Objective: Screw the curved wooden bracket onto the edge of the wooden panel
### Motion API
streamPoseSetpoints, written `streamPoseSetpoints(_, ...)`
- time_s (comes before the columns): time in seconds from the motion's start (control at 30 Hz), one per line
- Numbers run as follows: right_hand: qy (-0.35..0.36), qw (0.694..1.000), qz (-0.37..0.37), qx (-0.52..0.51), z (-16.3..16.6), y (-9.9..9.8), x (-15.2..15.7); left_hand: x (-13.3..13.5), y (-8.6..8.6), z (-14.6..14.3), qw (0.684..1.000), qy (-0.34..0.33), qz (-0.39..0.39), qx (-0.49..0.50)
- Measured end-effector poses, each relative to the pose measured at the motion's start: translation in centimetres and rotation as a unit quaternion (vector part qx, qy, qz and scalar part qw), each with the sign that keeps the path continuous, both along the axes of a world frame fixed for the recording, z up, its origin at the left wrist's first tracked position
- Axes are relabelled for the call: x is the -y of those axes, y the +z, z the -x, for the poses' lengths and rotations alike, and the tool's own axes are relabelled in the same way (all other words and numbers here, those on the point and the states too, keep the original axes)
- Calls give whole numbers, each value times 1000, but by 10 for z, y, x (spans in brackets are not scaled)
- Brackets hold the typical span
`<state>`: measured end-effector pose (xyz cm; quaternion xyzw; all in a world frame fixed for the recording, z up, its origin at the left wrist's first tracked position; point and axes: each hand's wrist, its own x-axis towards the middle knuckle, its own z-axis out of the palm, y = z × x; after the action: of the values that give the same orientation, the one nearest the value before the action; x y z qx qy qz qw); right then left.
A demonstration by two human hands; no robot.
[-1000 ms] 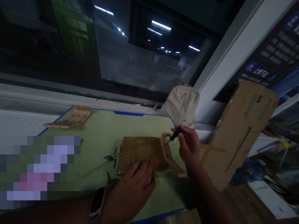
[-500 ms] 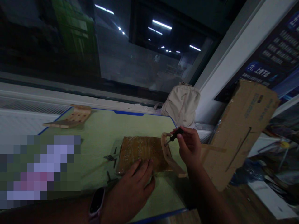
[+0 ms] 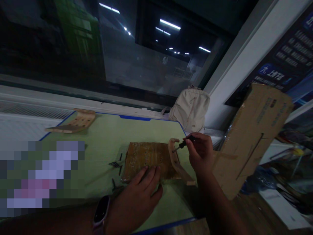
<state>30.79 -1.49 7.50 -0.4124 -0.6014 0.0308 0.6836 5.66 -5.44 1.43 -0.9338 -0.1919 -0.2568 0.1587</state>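
My left hand (image 3: 138, 192) lies flat, fingers stretched, on the near edge of a brown wooden panel (image 3: 146, 156) dotted with holes, which rests on a green mat (image 3: 127, 130). My right hand (image 3: 201, 152) is closed round a small black-handled screwdriver (image 3: 182, 144). Its tip points at a curved pale wooden piece (image 3: 176, 160) standing against the panel's right side. A dark watch sits on my left wrist.
Several dark screws (image 3: 116, 164) lie on the mat left of the panel. Another curved wooden part (image 3: 75, 122) rests at the mat's far left. A beige bag (image 3: 192, 109) sits by the window. A large cardboard box (image 3: 251, 137) leans at the right.
My right hand with the screwdriver has shifted slightly right and down toward the curved piece. The left hand has stayed on the panel.
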Motion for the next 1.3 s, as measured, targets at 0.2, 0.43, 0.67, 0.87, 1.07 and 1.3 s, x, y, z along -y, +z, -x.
streamPoseSetpoints(0.2,-9,1000,-21,16,-8,4,-1,2,3,1,1000,9,9,-12)
streamPoseSetpoints(0.43,9,1000,1,7,3,0,1,0,1,-1,1000,1,0,1)
streamPoseSetpoints(0.67,-25,999,-35,26,-6,2,-3,-1,0,0,1000,1,3,-8)
streamPoseSetpoints(0.87,61,998,27,5,2,-2,-1,0,0,1,1000,5,-1,-4)
streamPoseSetpoints(1.07,-12,999,-30,36,-6,-4,-6,0,0,0,1000,8,6,-18)
streamPoseSetpoints(1.3,70,997,20,5,0,-1,-4,-1,-1,-1,1000,2,-9,1)
